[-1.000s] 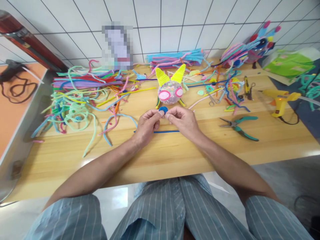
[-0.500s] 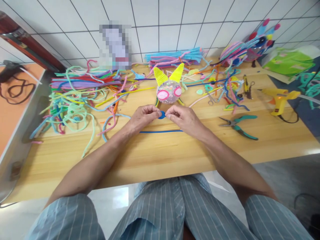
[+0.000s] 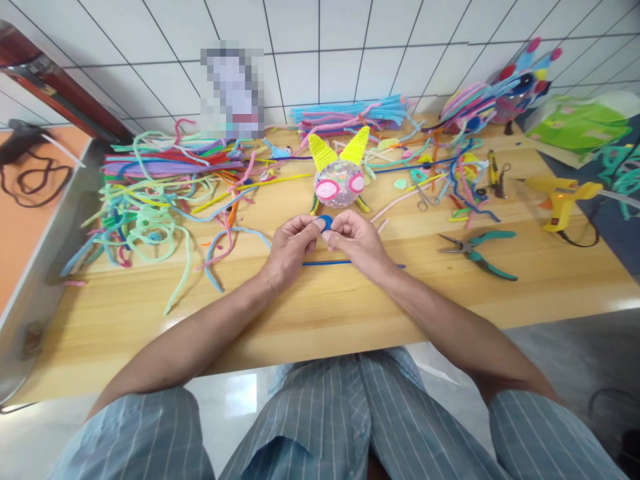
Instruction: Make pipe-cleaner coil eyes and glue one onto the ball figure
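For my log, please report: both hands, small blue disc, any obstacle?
Left hand pinching small round blue disc. Right hand fingertips at its edge. Yellow-eared transparent ball figure just beyond, not visibly blocking.

The wooden table (image 3: pixel 320 313) bears pipe cleaners (image 3: pixel 170 167), pliers (image 3: pixel 469 247)

Both forearms (image 3: pixel 220 317) slant inward, the left hand (image 3: pixel 294 244) and right hand (image 3: pixel 358 241) close together, thumbs pinched against fingers.

Round blue piece (image 3: pixel 327 221) partly hidden by left hand (image 3: pixel 294 245) and right hand (image 3: pixel 360 245); pixelated object (image 3: pixel 234 87) (mere blocks) beyond recognition.
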Demonstrator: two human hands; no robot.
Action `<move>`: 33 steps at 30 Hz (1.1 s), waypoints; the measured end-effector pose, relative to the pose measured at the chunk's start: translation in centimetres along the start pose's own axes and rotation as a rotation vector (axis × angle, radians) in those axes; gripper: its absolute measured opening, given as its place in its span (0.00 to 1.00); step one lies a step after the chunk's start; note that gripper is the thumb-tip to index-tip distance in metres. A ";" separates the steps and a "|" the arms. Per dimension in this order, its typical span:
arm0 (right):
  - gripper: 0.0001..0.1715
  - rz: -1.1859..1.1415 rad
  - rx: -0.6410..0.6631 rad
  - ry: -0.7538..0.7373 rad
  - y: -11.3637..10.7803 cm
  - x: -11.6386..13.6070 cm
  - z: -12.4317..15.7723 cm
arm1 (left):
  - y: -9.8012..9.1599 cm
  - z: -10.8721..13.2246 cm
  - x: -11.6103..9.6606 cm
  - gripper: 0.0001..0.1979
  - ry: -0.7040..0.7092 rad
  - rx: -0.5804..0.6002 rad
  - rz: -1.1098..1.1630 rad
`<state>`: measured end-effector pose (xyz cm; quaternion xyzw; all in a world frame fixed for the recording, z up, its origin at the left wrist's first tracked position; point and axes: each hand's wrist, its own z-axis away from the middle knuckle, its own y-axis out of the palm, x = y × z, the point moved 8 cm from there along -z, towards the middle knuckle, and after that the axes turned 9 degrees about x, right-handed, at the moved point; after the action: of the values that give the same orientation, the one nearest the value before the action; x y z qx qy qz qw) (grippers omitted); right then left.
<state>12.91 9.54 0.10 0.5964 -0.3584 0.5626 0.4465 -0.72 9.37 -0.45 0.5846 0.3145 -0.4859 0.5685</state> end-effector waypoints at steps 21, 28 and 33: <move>0.15 0.130 -0.011 -0.115 -1.1 1.3 0.1 | 1.1 -0.7 0.1 0.21 -0.061 0.197 0.112; 0.14 0.297 -0.033 -0.192 -0.9 2.3 0.6 | 0.5 -1.2 0.4 0.23 -0.048 0.195 0.106; 0.14 0.570 -0.023 -0.322 -0.6 3.4 0.9 | -0.7 -1.8 -0.5 0.18 0.007 0.175 -0.088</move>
<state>14.13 9.12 3.47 0.5481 -0.5833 0.5595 0.2153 -1.16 11.36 -0.46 0.6192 0.2985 -0.5340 0.4923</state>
